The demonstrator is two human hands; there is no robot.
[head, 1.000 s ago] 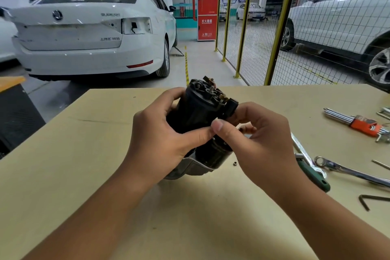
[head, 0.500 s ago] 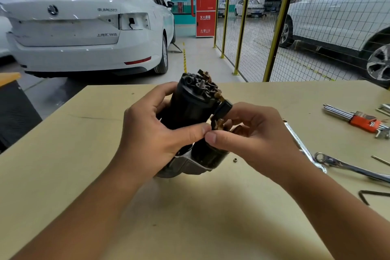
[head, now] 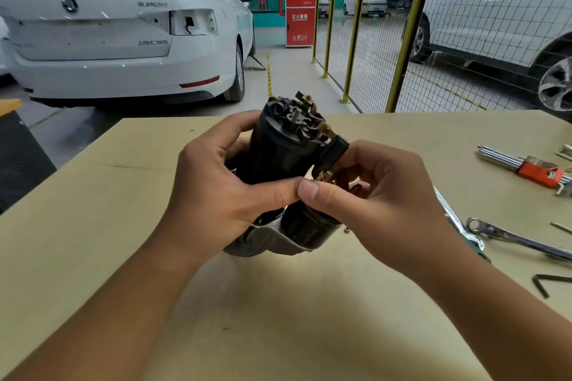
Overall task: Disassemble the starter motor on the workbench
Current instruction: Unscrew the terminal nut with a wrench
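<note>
The starter motor (head: 283, 148) is a black cylinder with a grey metal nose at the bottom, tilted upright on the tan workbench (head: 278, 318). Its top end is uncovered and shows brush parts and copper terminals. My left hand (head: 223, 189) grips the black body from the left, thumb across the front. My right hand (head: 377, 201) curls round the right side, fingers at the copper terminal and black connector block (head: 334, 148). The thumbs of both hands meet at the front of the motor.
An orange-handled hex key set (head: 532, 168) lies at the right edge. Chrome wrenches (head: 507, 235) and a black hex key (head: 544, 283) lie near my right forearm. A small loose part (head: 346, 229) sits beside the motor. Beyond the bench stand a white car (head: 123, 28) and yellow mesh fencing (head: 408, 31).
The motor has tilted a little more upright between my hands. My right fingers have shifted in toward the terminal under the connector block. The left hand keeps its grip.
</note>
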